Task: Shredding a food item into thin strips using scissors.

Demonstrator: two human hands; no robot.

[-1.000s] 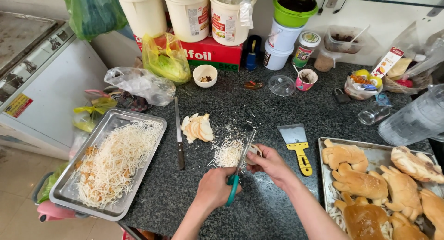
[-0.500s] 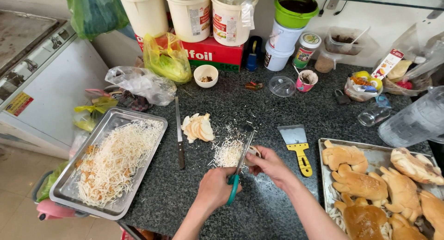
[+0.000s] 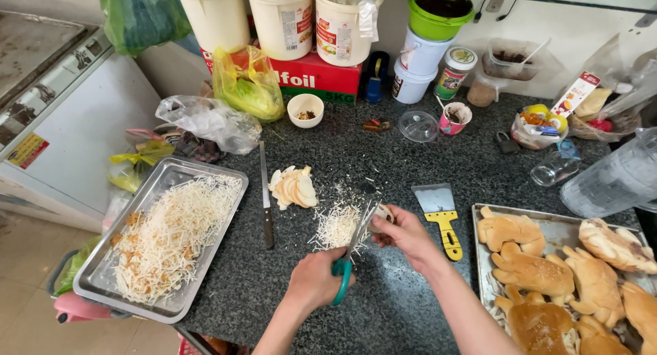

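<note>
My left hand point(image 3: 316, 281) grips green-handled scissors point(image 3: 349, 256) whose blades point up and away over the dark counter point(image 3: 410, 307). A pale slice point(image 3: 383, 213) is pinched in my right hand point(image 3: 405, 233) at the scissor blades. Just beneath lies a small heap of white shreds point(image 3: 337, 226). Left of it sits a stack of pale slices point(image 3: 294, 187). A long knife point(image 3: 265, 194) lies beside that stack.
A metal tray point(image 3: 102, 286) heaped with white shreds stands at the left. A yellow-handled scraper point(image 3: 441, 215) lies right of my hands. A tray point(image 3: 479, 221) of golden shaped buns fills the right edge. Buckets, tubs, bags and a small bowl point(image 3: 305, 110) crowd the back.
The hands stay in nearly the same spot over the shred heap, with only slight shifts of the scissors and the slice.
</note>
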